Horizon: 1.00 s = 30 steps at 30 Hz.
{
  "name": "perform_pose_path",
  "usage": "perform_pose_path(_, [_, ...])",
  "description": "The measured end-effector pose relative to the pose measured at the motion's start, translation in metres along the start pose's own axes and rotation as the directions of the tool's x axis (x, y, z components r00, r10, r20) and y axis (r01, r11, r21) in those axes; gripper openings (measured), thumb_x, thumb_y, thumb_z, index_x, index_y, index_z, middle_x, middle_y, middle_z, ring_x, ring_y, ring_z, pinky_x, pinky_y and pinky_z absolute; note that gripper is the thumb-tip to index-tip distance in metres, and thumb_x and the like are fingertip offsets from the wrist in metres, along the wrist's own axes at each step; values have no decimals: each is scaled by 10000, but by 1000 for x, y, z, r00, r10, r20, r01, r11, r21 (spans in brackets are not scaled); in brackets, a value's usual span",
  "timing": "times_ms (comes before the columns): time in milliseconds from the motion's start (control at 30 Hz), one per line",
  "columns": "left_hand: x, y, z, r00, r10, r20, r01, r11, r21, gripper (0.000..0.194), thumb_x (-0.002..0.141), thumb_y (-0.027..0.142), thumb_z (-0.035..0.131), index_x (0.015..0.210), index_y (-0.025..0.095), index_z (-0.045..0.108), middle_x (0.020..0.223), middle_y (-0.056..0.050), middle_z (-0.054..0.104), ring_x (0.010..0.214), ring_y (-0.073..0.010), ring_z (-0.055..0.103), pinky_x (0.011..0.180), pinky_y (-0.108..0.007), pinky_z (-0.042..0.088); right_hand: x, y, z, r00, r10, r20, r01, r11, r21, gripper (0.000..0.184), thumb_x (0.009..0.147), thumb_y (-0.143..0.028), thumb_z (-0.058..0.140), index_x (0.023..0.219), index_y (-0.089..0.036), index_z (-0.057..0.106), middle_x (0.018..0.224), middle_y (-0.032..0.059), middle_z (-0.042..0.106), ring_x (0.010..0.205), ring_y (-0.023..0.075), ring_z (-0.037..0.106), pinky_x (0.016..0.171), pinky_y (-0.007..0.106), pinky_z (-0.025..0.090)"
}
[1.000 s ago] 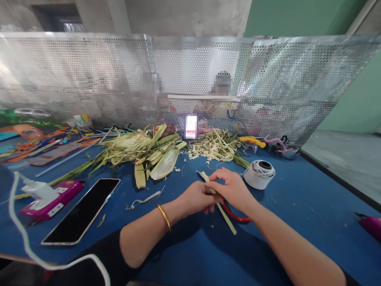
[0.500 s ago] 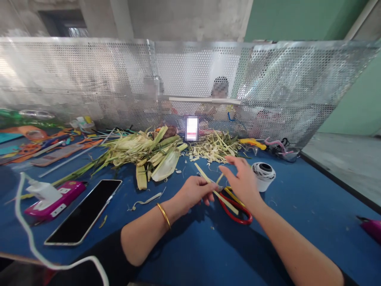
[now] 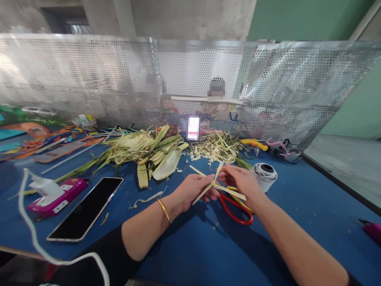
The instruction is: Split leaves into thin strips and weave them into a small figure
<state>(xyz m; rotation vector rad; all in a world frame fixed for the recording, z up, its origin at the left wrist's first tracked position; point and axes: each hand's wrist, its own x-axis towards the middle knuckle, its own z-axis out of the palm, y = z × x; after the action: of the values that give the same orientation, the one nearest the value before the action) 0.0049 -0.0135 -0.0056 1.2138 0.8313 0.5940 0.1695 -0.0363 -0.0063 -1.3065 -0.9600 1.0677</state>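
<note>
We work at a blue counter [image 3: 184, 250], with a perforated metal screen [image 3: 104, 79] standing along its far side. Before the screen we see a heap of green and pale leaves [image 3: 125, 149], and to its right a lower pile of shreds [image 3: 218, 147]. On our left a phone [image 3: 87, 208] lies dark, face up, just beside a purple power strip [image 3: 71, 190] with a white plug in it. Our left hand [image 3: 193, 188] and right hand [image 3: 242, 180] meet above the counter. Beneath the right one, scissors [image 3: 233, 217] show red and yellow handles; a white spool [image 3: 268, 182] stands just beyond it. Our left fingers pinch two pale strips [image 3: 218, 171] near where they cross, between the hands. Our right fingers curve in close to the strips' upper end; whether they grip it we cannot tell.
</note>
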Motion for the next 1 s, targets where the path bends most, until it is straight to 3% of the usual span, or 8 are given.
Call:
perform_pose_path(133, [3, 2, -6, 1000, -3, -20, 1, 995, -99, 490, 778, 580, 566, 812, 106, 688, 676, -65, 682, 557, -117, 594, 525, -223, 432, -4, -15, -10, 985, 114, 128, -89, 979, -184, 468, 688, -636, 625, 672, -168, 648, 625, 38, 648, 554, 141, 595, 550, 261, 455])
perform_pose_path(300, [4, 2, -3, 994, 34, -108, -32, 999, 15, 210, 733, 313, 696, 681, 112, 664, 576, -27, 635, 479, -81, 536, 452, -191, 367, -9, -12, -12, 925, 163, 344, 33, 866, -500, 365, 704, -508, 654, 556, -199, 530, 454, -37, 505, 409, 104, 469, 456, 246, 362])
perform_pose_path(433, [3, 0, -2, 995, 40, -92, -42, 999, -19, 153, 741, 260, 689, 714, 111, 674, 571, -32, 646, 493, -96, 569, 481, -199, 407, -5, -7, -11, 958, -11, 285, 181, 797, -576, 339, 785, -449, 524, 541, -216, 493, 431, -41, 433, 428, 118, 407, 474, 266, 341])
perform_pose_path(500, [3, 0, -2, 994, 37, -100, -47, 995, -92, 165, 731, 272, 709, 765, 112, 684, 652, -60, 691, 578, -128, 627, 557, -227, 471, -5, -9, -10, 953, -237, 190, 303, 684, -663, 296, 801, -423, 492, 596, -214, 537, 549, 4, 542, 537, 157, 494, 557, 300, 389])
perform_pose_path(600, [4, 1, -4, 989, 74, -125, -101, 969, -224, 181, 705, 218, 722, 857, 125, 691, 818, -92, 733, 769, -177, 679, 732, -287, 518, -10, -12, -7, 744, -667, 42, 430, 430, -794, 243, 801, -415, 517, 813, -196, 621, 892, 99, 646, 848, 249, 575, 718, 362, 419])
perform_pose_path(667, [6, 2, -3, 982, 131, -136, -163, 949, -269, 219, 689, 149, 697, 907, 139, 684, 906, -94, 736, 883, -190, 674, 817, -299, 503, -15, -10, -2, 670, -742, 12, 444, 388, -808, 273, 824, -434, 516, 859, -186, 625, 937, 112, 646, 887, 256, 576, 713, 349, 418])
perform_pose_path(800, [5, 3, 1, 979, 173, -105, -196, 938, -287, 331, 621, 14, 586, 895, 180, 669, 971, -55, 730, 1018, -186, 638, 882, -269, 466, -18, 3, 9, 900, -398, 178, 409, 630, -660, 324, 854, -460, 487, 704, -198, 606, 696, 29, 645, 653, 180, 562, 611, 291, 403])
perform_pose_path(1000, [7, 3, -4, 981, 195, -3, -186, 929, -320, 445, 622, 29, 581, 1017, 220, 656, 1058, -46, 706, 1045, -196, 624, 866, -273, 465, -11, 8, 9, 934, -272, 230, 355, 761, -543, 326, 864, -394, 428, 644, -199, 567, 682, 20, 644, 680, 173, 567, 658, 286, 411])
